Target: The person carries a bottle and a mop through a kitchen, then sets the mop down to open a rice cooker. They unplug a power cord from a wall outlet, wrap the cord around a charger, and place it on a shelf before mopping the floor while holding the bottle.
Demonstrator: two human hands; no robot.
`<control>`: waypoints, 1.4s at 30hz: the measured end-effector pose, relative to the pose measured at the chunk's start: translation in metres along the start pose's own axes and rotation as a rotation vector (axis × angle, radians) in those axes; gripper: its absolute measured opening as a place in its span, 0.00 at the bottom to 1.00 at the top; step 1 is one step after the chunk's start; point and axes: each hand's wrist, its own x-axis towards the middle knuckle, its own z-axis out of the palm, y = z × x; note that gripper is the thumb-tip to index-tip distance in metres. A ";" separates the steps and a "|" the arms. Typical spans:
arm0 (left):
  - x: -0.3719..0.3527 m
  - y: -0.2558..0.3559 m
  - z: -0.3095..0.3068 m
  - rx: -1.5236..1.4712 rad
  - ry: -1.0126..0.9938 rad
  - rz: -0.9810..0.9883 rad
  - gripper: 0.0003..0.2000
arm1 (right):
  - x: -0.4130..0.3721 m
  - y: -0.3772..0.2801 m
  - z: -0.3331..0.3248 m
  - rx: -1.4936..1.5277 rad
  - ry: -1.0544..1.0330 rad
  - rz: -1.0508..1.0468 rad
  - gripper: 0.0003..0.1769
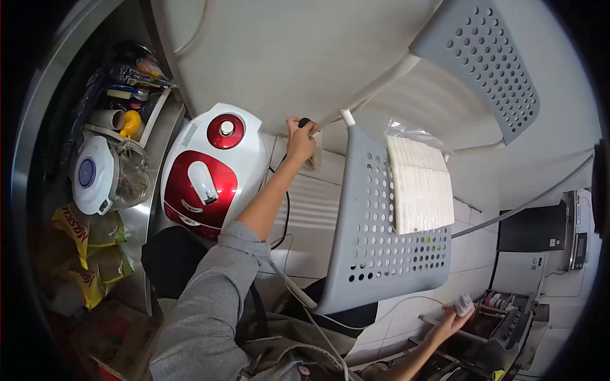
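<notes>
My left hand (301,142), at the end of a grey sleeve, reaches to the foot of the wall. Its fingers are closed round a black plug (305,122), beside a small beige block (316,151). Left of that arm stands a red and white rice cooker (213,168), with a black cord (287,219) near it on the floor. At the lower right, my right hand (448,325) grips a white plug-like piece (464,305) with a white cable (406,300) trailing leftward from it. Between the hands is a grey perforated plastic chair (375,260).
A pack of white folded paper (420,184) lies on the chair seat. Another grey perforated chair part (486,70) is above right. On the left, a metal shelf (166,136) bears a blender (105,174) and yellow packets (92,244). Appliances (530,232) stand far right.
</notes>
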 end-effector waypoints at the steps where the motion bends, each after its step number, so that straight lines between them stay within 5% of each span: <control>1: -0.004 -0.003 -0.001 0.012 0.031 0.013 0.16 | 0.003 -0.004 0.028 0.019 0.095 0.006 0.14; 6: -0.034 -0.020 -0.014 -0.098 -0.146 0.076 0.19 | 0.023 0.042 0.066 0.291 0.170 0.135 0.12; 9: -0.006 -0.055 -0.009 -0.154 -0.208 0.085 0.20 | 0.018 0.012 0.103 0.331 0.281 0.301 0.12; 11: 0.013 -0.070 0.000 -0.485 -0.223 -0.489 0.15 | 0.017 0.027 0.099 0.355 0.272 0.277 0.11; 12: 0.022 -0.051 -0.007 -0.055 -0.391 -0.408 0.23 | 0.020 0.033 0.099 0.375 0.256 0.263 0.11; 15: 0.029 -0.042 0.015 0.324 -0.318 -0.408 0.26 | 0.017 0.035 0.096 0.399 0.236 0.260 0.12; 20: 0.026 -0.011 0.008 0.348 -0.159 -0.328 0.27 | 0.020 0.027 0.103 0.390 0.298 0.267 0.08; 22: 0.024 -0.004 -0.003 0.426 0.134 -0.132 0.28 | 0.017 0.033 0.100 0.391 0.247 0.243 0.07; 25: 0.035 0.004 -0.030 0.428 0.262 -0.142 0.30 | 0.001 0.027 0.098 0.219 0.283 0.215 0.12; 27: 0.037 0.010 -0.045 0.460 0.259 -0.130 0.30 | -0.034 0.019 0.091 0.104 0.256 0.277 0.12; 31: 0.035 0.015 -0.056 0.456 0.220 -0.185 0.31 | -0.104 0.007 0.106 0.031 0.194 0.035 0.15; 33: 0.034 0.012 -0.055 0.503 0.169 -0.081 0.33 | -0.098 -0.019 0.127 0.008 0.252 0.030 0.15; 35: 0.031 0.018 -0.050 0.510 0.138 -0.087 0.32 | -0.098 -0.026 0.140 0.150 0.361 0.249 0.14; 36: 0.030 0.014 -0.047 0.525 0.086 -0.059 0.31 | -0.097 -0.003 0.140 0.159 0.341 0.171 0.21; 41: 0.035 0.026 -0.061 0.522 -0.066 -0.140 0.23 | -0.073 -0.027 0.178 0.221 0.349 0.088 0.22; 42: 0.041 0.030 -0.073 0.404 -0.004 0.059 0.18 | -0.073 -0.033 0.180 0.153 0.335 0.060 0.17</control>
